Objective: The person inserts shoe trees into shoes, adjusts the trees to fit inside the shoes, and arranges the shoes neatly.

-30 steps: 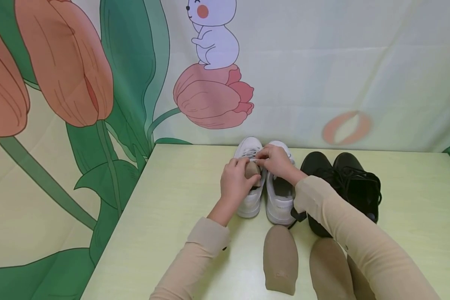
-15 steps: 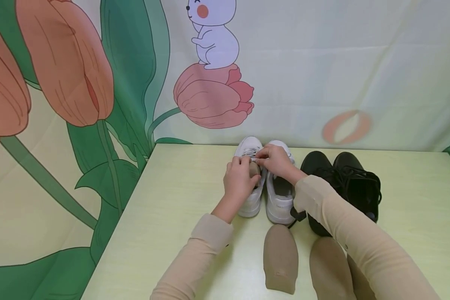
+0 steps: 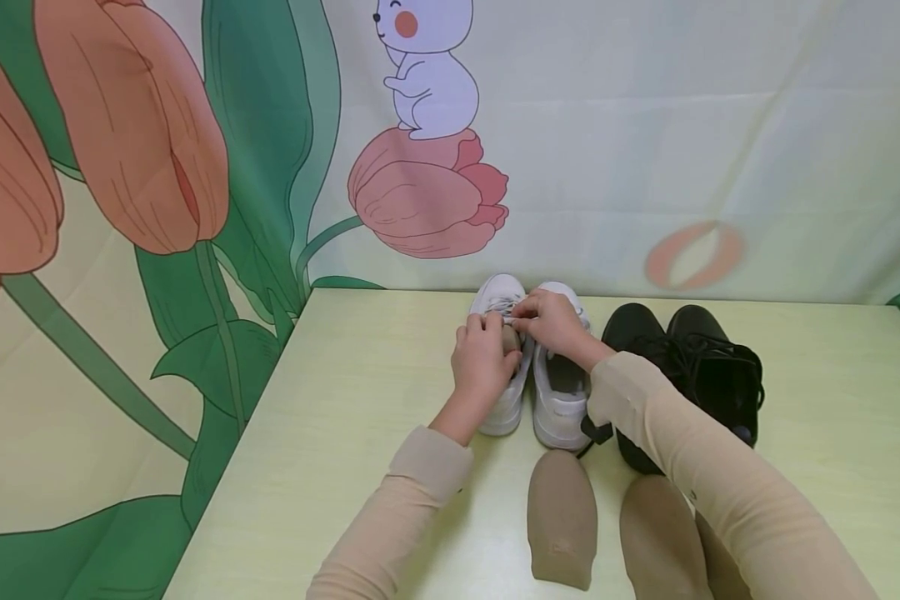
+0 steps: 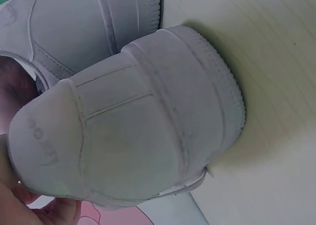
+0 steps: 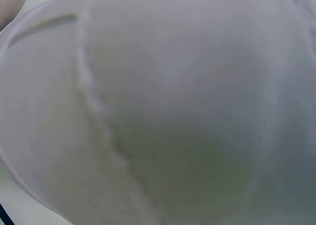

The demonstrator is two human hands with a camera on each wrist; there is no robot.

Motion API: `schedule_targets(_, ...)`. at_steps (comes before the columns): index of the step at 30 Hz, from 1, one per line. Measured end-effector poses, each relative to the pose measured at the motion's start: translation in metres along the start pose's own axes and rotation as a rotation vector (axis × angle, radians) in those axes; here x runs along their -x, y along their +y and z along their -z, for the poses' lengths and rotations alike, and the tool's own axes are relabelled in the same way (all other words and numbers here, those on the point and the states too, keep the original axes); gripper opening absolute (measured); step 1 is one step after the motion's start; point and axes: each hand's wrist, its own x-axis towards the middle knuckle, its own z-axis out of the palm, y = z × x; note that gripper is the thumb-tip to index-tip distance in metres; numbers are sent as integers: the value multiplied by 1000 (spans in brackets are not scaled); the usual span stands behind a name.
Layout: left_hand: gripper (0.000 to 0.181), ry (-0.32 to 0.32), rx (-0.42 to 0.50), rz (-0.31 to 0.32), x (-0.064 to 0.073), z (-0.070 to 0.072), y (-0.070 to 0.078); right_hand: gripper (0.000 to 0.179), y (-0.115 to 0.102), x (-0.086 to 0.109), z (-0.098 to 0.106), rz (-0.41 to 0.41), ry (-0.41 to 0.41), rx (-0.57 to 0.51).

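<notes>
My left hand [image 3: 483, 358] is over the opening of the left white sneaker [image 3: 504, 412], thumb and fingers round a brown foot-shaped shoe insert [image 3: 512, 340] that sits partly inside. At the top of that opening my right hand [image 3: 555, 323] pinches the sneaker's tongue or lace area; the exact spot is hidden by the fingertips. The right white sneaker [image 3: 560, 425] stands close beside it, below my right hand. A white sneaker heel [image 4: 128, 116] fills the left wrist view. Blurred white shoe material [image 5: 197, 76] takes up most of the right wrist view.
A pair of black lace-up shoes [image 3: 633, 333] stands to the right, partly behind my right sleeve. Nearer lie more brown inserts, one foot-shaped insert [image 3: 562, 517] behind the sneakers and another insert [image 3: 660, 533] beside it. A printed cloth [image 3: 607, 150] hangs along the table's far edge.
My left hand has shifted slightly forward and right, and less of the insert shows above the sneaker. The right hand has stayed in place at the sneaker's tongue area.
</notes>
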Motion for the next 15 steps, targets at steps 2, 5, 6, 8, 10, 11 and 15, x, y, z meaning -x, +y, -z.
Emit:
schedule_targets(2, 44, 8, 2, -1, 0, -1, 0, 13, 0, 0, 0, -5, -2, -2)
schedule_targets(5, 43, 19, 10, -5, 0, -2, -1, 14, -1, 0, 0, -12, -7, -7)
schedule_targets(6, 43, 23, 14, -5, 0, -3, -2, 13, -1, 0, 0, -14, -8, -9)
schedule_targets(8, 43, 26, 25, -4, 0, -3, -2, 13, -1, 0, 0, -16, -11, -13)
schedule_targets(10, 43, 24, 32, 0, -1, -3, -3, 13, -1, 0, 0, -15, -13, -16)
schedule_targets(11, 43, 23, 35, 4, -1, -3, -3, 13, -1, 1, 0, -13, -14, -18)
schedule_targets(15, 43, 7, 27, 21, -3, -3, -2, 13, -1, 1, 0, -1, -9, -17)
